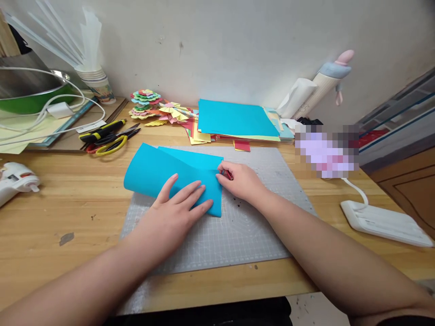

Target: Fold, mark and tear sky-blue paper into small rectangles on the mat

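Note:
A sheet of blue paper point(152, 170) is folded over on itself, its left side curving up in a loose bend. Across its upper layer my left hand point(180, 206) lies flat with fingers spread, pressing on the paper. At the paper's right edge my right hand point(239, 179) is closed, with thumb and fingertips pinched at the border. A small dark red object shows between those fingers; its kind is too hidden to make out. Beneath the sheet lies a grey gridded cutting mat point(258, 231).
Behind the mat sits a stack of coloured paper with a blue sheet point(234, 118) on top. Yellow-handled scissors point(113, 145), paper flowers point(146, 104) and a paper cup point(100, 88) stand left. A white glue gun point(16, 181) is at far left, a white device point(384, 224) at right.

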A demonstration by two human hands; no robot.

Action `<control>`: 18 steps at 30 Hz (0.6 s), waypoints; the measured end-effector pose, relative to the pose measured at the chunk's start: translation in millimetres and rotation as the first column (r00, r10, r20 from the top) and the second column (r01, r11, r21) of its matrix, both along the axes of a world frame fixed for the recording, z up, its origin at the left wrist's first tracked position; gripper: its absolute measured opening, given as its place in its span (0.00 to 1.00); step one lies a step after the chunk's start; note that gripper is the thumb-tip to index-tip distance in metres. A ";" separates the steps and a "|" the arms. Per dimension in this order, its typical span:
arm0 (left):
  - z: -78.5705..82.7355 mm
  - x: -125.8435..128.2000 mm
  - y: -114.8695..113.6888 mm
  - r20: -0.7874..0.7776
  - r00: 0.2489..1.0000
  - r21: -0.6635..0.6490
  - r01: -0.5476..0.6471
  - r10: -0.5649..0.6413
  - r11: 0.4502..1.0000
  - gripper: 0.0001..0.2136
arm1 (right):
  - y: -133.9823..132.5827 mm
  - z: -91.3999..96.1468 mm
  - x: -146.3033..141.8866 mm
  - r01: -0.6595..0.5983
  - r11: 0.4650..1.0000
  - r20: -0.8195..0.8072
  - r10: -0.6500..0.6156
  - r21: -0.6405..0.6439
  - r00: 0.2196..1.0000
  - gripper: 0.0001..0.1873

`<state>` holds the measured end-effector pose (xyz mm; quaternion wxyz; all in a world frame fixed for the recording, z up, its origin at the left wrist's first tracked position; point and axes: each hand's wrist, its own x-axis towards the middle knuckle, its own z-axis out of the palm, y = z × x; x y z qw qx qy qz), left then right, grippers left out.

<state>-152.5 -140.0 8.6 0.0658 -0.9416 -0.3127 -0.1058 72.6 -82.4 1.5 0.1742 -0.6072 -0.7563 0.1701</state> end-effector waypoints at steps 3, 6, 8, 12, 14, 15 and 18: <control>-1.7 0.5 4.9 -0.008 1.000 -0.041 0.021 -0.021 0.999 0.18 | -0.6 1.6 1.0 0.025 1.000 0.004 -0.025 -0.009 1.000 0.03; -2.9 2.0 6.9 -0.014 1.000 -0.062 0.007 -0.008 0.998 0.16 | -0.5 1.1 3.8 0.051 0.999 -0.015 -0.051 0.002 0.999 0.04; -3.6 2.8 7.2 -0.019 1.000 -0.066 0.003 -0.004 0.998 0.15 | 0.3 0.1 7.3 0.067 0.997 -0.036 -0.066 0.025 0.997 0.05; -4.3 3.5 8.0 -0.020 1.000 -0.082 0.000 -0.002 0.997 0.15 | 1.7 -0.8 16.3 -0.012 0.995 -0.316 0.044 0.102 0.948 0.02; -5.2 3.9 8.7 -0.004 1.000 -0.082 -0.004 0.003 0.997 0.16 | 1.2 0.4 20.2 -0.126 0.985 -0.490 0.167 0.116 0.856 0.05; -5.8 4.1 9.1 0.004 1.000 -0.079 -0.004 0.004 0.997 0.16 | 0.7 1.3 21.8 -0.181 0.978 -0.528 0.209 0.105 0.823 0.06; -8.6 4.6 10.6 0.025 1.000 -0.062 0.001 0.001 0.998 0.14 | -0.8 3.8 24.7 -0.252 0.967 -0.479 0.234 0.026 0.846 0.08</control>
